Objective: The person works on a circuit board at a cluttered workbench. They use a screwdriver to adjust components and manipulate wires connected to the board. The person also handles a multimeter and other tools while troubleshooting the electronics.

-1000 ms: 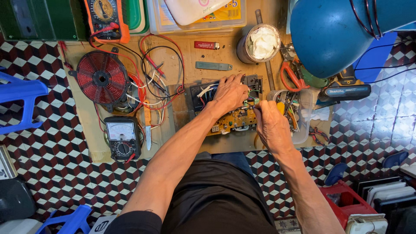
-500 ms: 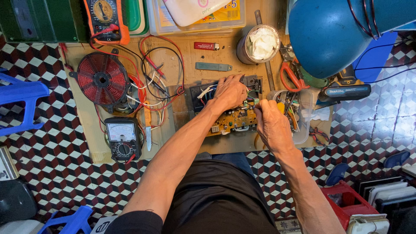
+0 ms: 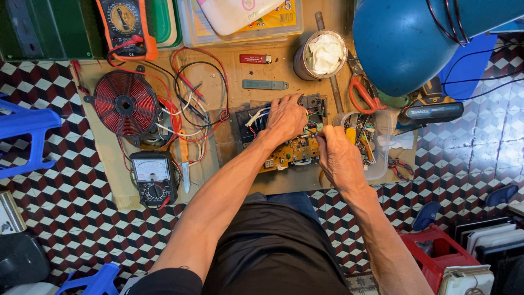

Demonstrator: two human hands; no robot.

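Checkered floor tiles (image 3: 65, 218) surround a low wooden work board (image 3: 229, 65) crowded with gear. Overhead, a big blue lamp shade (image 3: 404, 43) blocks the upper right corner. At left lies a red copper coil (image 3: 126, 102), with an analog meter (image 3: 154, 176) just below it (its leads trail across the board). Mid-board sits a yellow circuit board (image 3: 292, 153). Left hand (image 3: 285, 117) rests spread on the board's upper part, fingers splayed among the wires. Right hand (image 3: 339, 158) is curled, fingertips pinching something small at its right edge; I cannot tell what.
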